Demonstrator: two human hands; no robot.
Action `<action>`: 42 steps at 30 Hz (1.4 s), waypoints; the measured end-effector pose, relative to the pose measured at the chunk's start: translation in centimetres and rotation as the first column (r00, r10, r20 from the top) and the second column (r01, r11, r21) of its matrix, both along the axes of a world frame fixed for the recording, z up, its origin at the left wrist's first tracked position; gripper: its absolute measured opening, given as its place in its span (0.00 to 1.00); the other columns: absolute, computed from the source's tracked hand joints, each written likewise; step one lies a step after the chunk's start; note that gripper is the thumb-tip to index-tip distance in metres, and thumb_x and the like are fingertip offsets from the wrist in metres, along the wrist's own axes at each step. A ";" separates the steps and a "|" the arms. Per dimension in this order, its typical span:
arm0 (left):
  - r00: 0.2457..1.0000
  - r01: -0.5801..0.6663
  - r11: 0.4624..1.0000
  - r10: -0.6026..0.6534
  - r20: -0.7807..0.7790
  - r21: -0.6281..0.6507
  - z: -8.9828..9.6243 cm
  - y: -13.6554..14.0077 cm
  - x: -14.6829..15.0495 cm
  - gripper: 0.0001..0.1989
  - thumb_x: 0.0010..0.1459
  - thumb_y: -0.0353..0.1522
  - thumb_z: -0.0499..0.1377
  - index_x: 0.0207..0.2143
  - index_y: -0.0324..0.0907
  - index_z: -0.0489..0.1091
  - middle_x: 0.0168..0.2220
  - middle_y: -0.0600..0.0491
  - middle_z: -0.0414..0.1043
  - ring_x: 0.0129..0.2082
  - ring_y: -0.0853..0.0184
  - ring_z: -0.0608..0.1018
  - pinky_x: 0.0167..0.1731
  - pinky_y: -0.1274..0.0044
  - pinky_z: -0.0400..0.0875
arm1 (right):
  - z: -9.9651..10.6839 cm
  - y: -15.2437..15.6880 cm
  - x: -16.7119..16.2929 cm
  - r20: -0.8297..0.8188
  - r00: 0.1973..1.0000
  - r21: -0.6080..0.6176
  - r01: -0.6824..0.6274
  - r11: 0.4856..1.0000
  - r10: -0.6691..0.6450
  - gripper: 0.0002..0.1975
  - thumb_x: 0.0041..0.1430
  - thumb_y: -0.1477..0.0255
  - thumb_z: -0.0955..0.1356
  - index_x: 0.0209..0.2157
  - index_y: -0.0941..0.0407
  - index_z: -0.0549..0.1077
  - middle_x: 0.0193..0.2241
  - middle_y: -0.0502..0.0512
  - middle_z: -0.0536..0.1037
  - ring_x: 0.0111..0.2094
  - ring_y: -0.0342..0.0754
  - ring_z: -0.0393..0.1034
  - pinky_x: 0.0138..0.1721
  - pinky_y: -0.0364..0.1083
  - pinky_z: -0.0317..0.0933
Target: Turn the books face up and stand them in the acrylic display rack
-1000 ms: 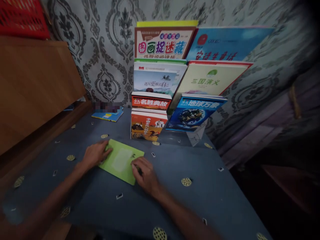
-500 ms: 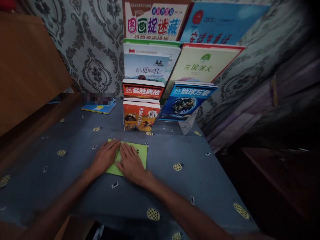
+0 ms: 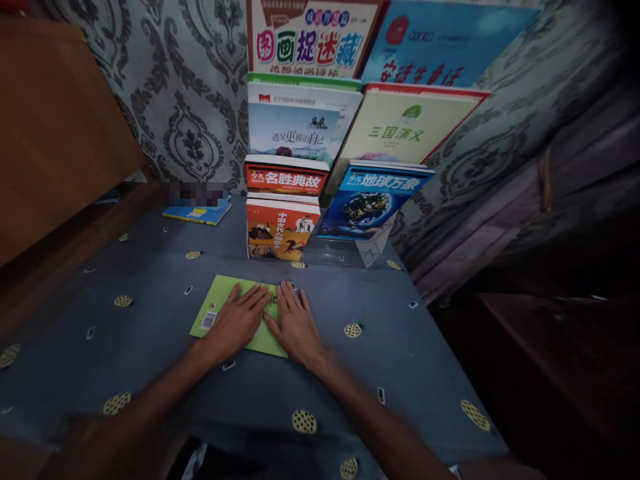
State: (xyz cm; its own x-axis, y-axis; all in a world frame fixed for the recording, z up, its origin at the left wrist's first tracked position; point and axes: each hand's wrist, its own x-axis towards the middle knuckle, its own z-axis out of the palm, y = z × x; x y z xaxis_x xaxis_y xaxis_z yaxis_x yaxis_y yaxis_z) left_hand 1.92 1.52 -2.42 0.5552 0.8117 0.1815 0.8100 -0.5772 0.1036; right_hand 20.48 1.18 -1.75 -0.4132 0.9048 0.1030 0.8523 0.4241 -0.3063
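A green book [image 3: 216, 303] lies flat on the table, its barcode showing near the left edge. My left hand [image 3: 240, 317] rests palm down across its middle, fingers stretched out. Beside it, my right hand [image 3: 299, 322] lies flat along the book's right side, fingers extended and covering that edge. The two hands almost meet at the thumb of the right one. Neither hand grips anything.
Behind the book, a clear display stand [image 3: 371, 250] holds several upright books, among them an orange book [image 3: 280, 230] and a blue globe book [image 3: 367, 203]. Another blue book [image 3: 197, 212] lies at the back left. A wooden cabinet [image 3: 60, 127] borders the left side.
Both hands have slid to the right over the green book. Its left part with the barcode has come into sight, while its right edge is now covered.
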 end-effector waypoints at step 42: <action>0.948 -0.284 0.958 0.285 -0.140 0.028 3.0 -8.5 -0.6 0.15 0.69 0.36 0.49 0.46 0.43 0.73 0.44 0.44 0.77 0.45 0.56 0.78 0.42 0.68 0.73 | -0.4 -1.9 -0.7 0.004 0.996 0.075 0.091 0.993 -0.091 0.24 0.70 0.71 0.62 0.63 0.67 0.65 0.64 0.73 0.66 0.66 0.61 0.57 0.65 0.61 0.54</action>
